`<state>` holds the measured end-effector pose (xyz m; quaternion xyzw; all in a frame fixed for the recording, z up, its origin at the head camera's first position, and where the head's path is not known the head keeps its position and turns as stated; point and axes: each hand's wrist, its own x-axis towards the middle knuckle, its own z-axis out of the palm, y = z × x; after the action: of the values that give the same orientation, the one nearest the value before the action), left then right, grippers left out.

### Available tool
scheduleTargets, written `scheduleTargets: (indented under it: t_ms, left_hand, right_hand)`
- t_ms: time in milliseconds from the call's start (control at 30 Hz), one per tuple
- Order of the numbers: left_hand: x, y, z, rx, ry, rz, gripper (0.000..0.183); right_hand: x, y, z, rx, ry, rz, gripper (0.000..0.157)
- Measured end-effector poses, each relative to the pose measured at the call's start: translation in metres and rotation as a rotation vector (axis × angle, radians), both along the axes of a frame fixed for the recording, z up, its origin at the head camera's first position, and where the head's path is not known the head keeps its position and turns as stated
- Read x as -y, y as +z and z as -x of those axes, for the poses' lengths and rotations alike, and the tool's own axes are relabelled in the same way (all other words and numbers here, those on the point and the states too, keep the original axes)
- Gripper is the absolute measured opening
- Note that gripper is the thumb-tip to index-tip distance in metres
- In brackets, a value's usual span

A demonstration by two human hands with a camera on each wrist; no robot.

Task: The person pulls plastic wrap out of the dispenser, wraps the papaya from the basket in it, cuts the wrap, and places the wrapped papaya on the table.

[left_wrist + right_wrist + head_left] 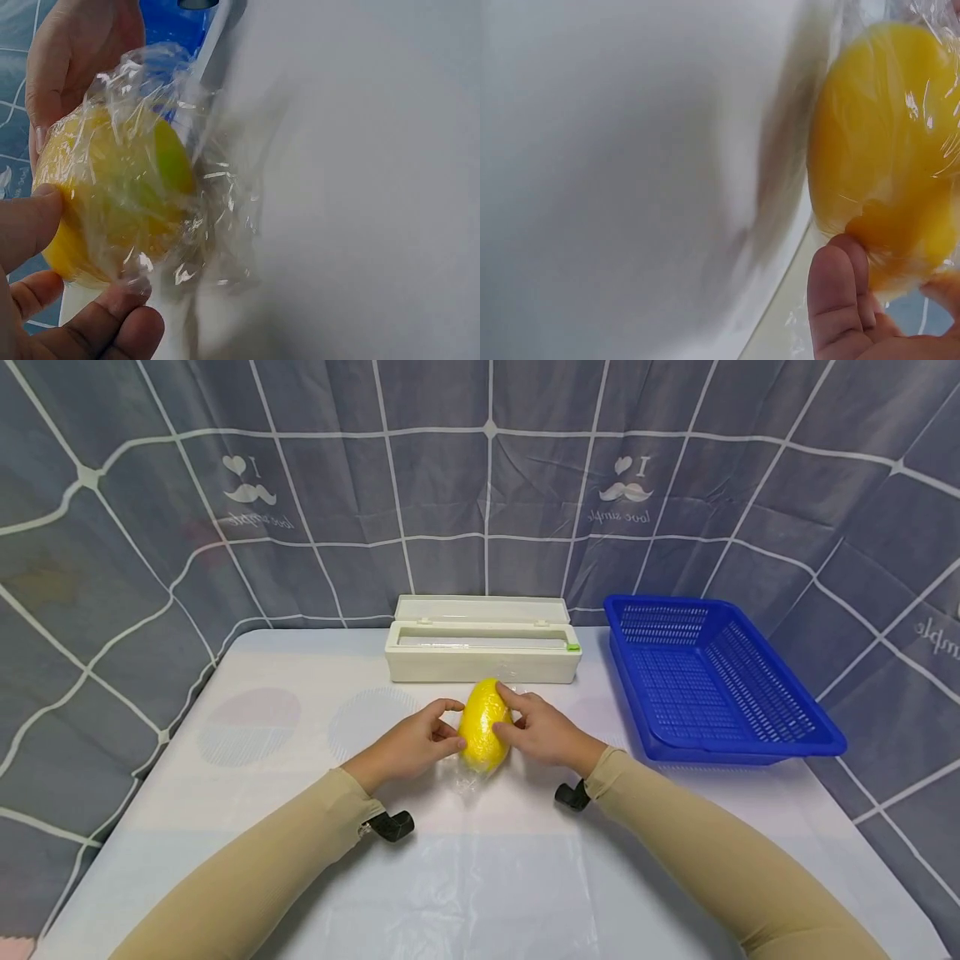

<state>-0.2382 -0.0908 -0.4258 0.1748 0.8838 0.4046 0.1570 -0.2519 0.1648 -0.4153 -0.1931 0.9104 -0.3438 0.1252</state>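
Sleeves (255, 864) adjoin hands (405, 743) (549, 731) gripping wrapped fruit (481, 722) whose green patch (174, 159) only the left wrist view shows.

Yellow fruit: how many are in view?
1: the fruit, in clear plastic wrap, held between the left hand and right hand, in front of the white box. None seems hidden.

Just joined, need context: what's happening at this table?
A person is holding a yellow fruit in both hands over the table, left hand on its left side and right hand on its right. Clear film is around the fruit, with loose, crumpled film sticking out at the near end. A white box sits behind it with its lid open, and a blue basket stands off to the right.
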Motion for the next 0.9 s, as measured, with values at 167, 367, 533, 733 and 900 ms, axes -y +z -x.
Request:
scheduleTargets:
  t_ms: [167,367,533,733,900]
  left_hand:
    - [-0.001,0.000,-0.002,0.011,-0.011,0.012,0.064]
    - [-0.002,-0.002,-0.004,0.024,-0.020,0.026,0.066]
    - [-0.002,-0.002,-0.004,0.032,-0.030,0.037,0.068]
    - [-0.002,-0.002,-0.008,0.033,-0.059,0.081,0.080]
    - [-0.001,0.000,-0.017,0.047,-0.102,0.100,0.096]
  right_hand:
    - [-0.002,0.002,0.001,0.011,0.052,0.045,0.075]
    - [-0.002,0.000,0.001,0.022,0.079,0.058,0.072]
    - [-0.001,-0.001,0.000,0.012,0.062,0.008,0.069]
    - [0.001,-0.001,0.002,0.012,0.027,-0.041,0.067]
    - [0.002,-0.001,0.002,-0.005,0.024,-0.050,0.065]
